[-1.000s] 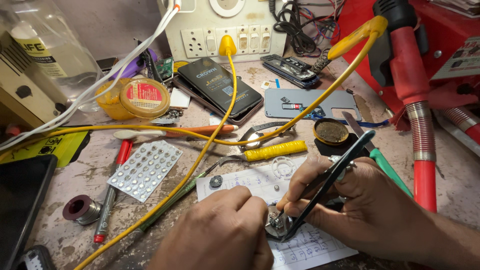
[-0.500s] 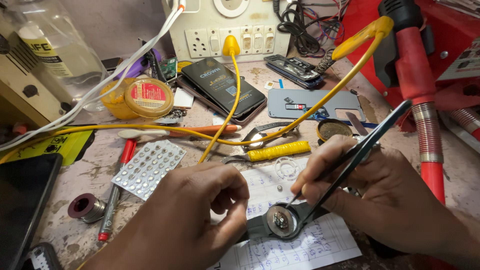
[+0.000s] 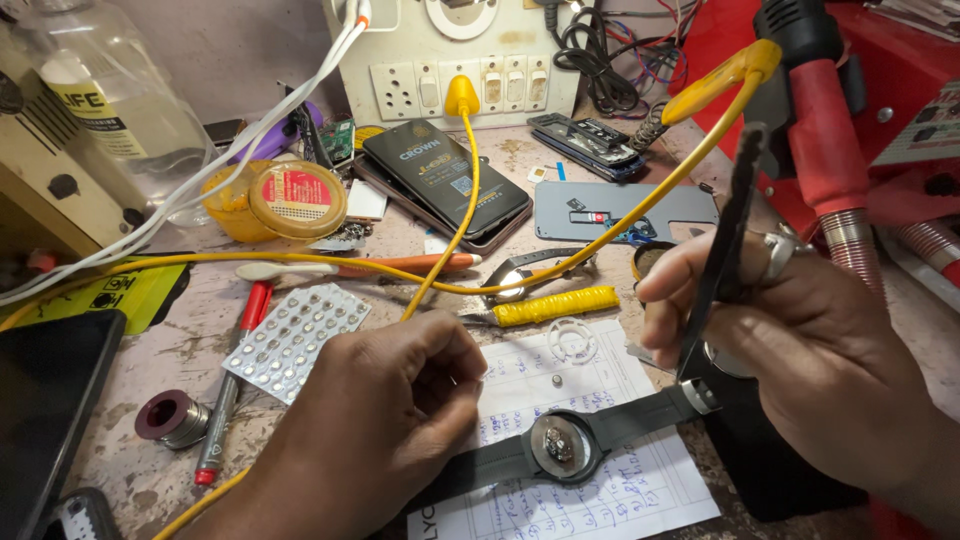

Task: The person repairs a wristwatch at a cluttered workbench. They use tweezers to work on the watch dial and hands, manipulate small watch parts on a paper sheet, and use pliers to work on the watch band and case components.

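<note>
Grey-strapped, the wristwatch (image 3: 562, 446) is laid face down, back open, on the printed paper (image 3: 590, 490); earlier it was gripped under both hands. The left hand (image 3: 385, 420) has been drawn back, fingers curled on nothing visible. Black tweezers (image 3: 722, 250) are pinched upright by the right hand (image 3: 800, 340).

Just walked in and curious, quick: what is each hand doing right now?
Left hand: fingers curled shut, resting beside the wristwatch; holding anything cannot be told.
Right hand: closed on a black watch strap.
</note>
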